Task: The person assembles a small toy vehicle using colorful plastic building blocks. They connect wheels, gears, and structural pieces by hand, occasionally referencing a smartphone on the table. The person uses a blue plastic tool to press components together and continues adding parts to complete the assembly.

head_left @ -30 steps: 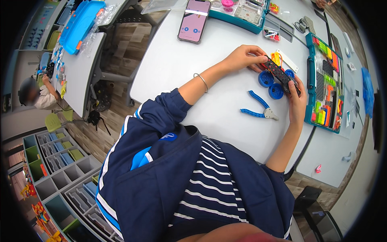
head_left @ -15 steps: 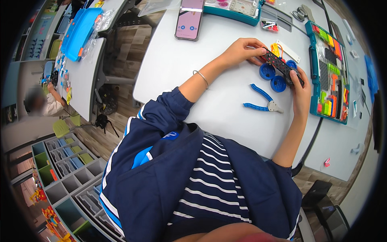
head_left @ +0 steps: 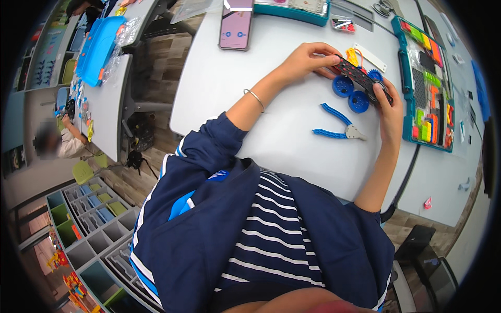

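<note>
A black perforated building beam (head_left: 360, 78) is held level above the white table, between my two hands. My left hand (head_left: 314, 61) pinches its far left end. At the near right end, my right hand (head_left: 388, 102) grips it with the thumb on top. Two blue wheels (head_left: 343, 86) sit beside the beam on its near side; whether they are fixed to it I cannot tell. Behind the beam show a blue gear (head_left: 374, 75), a yellow part with an orange cable (head_left: 353, 56) and a white strip (head_left: 371, 58). Blue-handled pliers (head_left: 348, 130) lie open nearer to me.
On the right stands a teal-edged case (head_left: 405, 99) of colourful building parts. A phone (head_left: 236, 31) lies at the far left of the table (head_left: 219, 94), near another teal case (head_left: 300, 14) and a small box of red parts (head_left: 343, 24). At the left, a person sits by another table.
The whole view has shifted slightly. Both hands keep their hold on the beam, which has hardly moved; the pliers lie where they were.
</note>
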The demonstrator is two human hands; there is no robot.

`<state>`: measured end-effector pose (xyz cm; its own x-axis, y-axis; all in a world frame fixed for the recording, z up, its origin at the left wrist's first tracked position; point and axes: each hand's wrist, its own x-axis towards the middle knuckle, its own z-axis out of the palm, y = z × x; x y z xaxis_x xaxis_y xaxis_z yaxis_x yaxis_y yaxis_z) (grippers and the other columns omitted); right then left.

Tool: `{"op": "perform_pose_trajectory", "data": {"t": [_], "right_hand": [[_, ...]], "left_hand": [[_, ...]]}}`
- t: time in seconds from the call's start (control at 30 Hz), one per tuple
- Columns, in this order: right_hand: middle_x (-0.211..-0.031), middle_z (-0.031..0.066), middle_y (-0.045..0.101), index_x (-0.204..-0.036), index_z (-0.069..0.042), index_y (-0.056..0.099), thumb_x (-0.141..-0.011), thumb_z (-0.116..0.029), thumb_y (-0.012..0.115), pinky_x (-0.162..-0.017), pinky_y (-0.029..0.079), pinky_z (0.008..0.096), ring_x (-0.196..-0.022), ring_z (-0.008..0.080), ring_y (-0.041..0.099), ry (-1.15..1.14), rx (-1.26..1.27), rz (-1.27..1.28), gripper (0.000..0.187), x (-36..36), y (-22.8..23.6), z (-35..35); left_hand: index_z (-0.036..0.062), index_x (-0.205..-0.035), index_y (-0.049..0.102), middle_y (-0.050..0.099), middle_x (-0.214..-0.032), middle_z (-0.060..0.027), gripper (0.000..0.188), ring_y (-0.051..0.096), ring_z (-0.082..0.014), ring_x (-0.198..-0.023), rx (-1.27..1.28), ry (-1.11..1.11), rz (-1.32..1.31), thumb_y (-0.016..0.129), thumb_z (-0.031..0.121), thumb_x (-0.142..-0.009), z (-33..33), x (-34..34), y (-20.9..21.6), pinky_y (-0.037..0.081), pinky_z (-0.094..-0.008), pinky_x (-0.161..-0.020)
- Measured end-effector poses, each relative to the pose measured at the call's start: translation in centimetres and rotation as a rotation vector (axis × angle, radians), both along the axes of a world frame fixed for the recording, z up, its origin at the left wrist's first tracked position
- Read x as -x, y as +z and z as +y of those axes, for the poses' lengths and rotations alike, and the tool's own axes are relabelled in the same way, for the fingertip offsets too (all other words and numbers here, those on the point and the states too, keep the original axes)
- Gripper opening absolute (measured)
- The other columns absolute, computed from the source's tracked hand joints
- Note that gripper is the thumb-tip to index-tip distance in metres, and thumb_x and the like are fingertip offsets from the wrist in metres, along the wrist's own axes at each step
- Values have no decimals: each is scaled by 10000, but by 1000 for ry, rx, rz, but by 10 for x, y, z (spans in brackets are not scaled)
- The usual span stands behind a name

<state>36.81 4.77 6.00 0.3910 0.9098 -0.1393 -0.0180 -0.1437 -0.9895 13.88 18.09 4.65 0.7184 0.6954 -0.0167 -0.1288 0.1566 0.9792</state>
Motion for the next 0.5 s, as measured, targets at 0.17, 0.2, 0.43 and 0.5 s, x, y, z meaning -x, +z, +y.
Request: {"op": "perform_pose_trajectory", "data": {"t": [0.17, 0.2, 0.43, 0.5], "right_hand": [[-1136, 80, 688, -1300, 14, 605, -888, -274, 783, -886, 452, 227, -1001, 101, 622, 24, -6, 9, 534, 0, 3, -1], [-1147, 89, 689, -1306, 19, 599, -885, -270, 785, -893, 455, 231, -1012, 105, 626, 26, -2, 11, 543, 1, 4, -2], [-1181, 117, 687, -1320, 22, 590, -881, -244, 784, -933, 462, 252, -1054, 135, 636, 42, -18, -12, 549, 2, 8, -1], [-1188, 122, 683, -1324, 20, 588, -881, -239, 784, -936, 461, 255, -1057, 137, 633, 53, -23, -1, 550, 1, 7, -1]], "left_hand": [[-31, -1230, 634, 677, -1169, -180, 365, 713, -255, -1007, -43, 8, 40, 639, 240, -985, 2, 0, -3, 617, -341, -874], [-30, -1229, 636, 677, -1172, -177, 363, 713, -255, -1009, -44, 15, 67, 639, 240, -986, 2, 1, -3, 617, -342, -875], [-25, -1221, 649, 696, -1133, -189, 356, 736, -249, -957, -70, 40, 5, 687, 206, -953, 0, 0, -3, 625, -315, -846], [-29, -1225, 646, 695, -1139, -186, 364, 733, -243, -968, -74, 40, -10, 693, 203, -948, 1, 0, -4, 624, -315, -851]]}}
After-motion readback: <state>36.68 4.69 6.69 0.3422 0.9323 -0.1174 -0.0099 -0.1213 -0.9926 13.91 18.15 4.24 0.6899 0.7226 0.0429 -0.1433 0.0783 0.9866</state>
